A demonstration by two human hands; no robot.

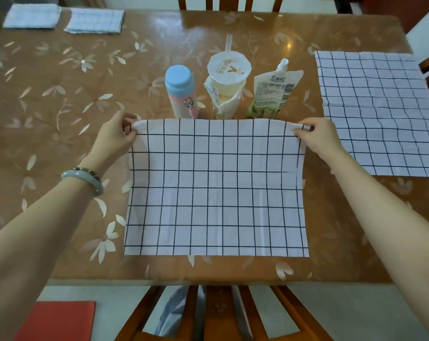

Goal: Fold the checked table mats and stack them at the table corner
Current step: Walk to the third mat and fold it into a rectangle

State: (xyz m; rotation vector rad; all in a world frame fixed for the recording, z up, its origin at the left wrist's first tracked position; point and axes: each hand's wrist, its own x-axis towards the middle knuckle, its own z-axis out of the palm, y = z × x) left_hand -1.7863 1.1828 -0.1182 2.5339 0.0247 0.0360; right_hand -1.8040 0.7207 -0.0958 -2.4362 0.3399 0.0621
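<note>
A white table mat with a black check (216,190) lies in front of me on the brown table (60,114). Its far edge is lifted off the table. My left hand (116,136) pinches the far left corner, and my right hand (318,136) pinches the far right corner. A second checked mat (381,112) lies flat and unfolded at the right side of the table. Two folded checked cloths (95,20) (32,16) rest side by side at the far left corner.
Just behind the lifted edge stand a blue-capped bottle (181,92), a sealed drink cup with a straw (227,82) and a spouted pouch (272,92). A wooden chair (218,313) is below the near table edge, another at the far side. A red mat (58,321) lies on the floor.
</note>
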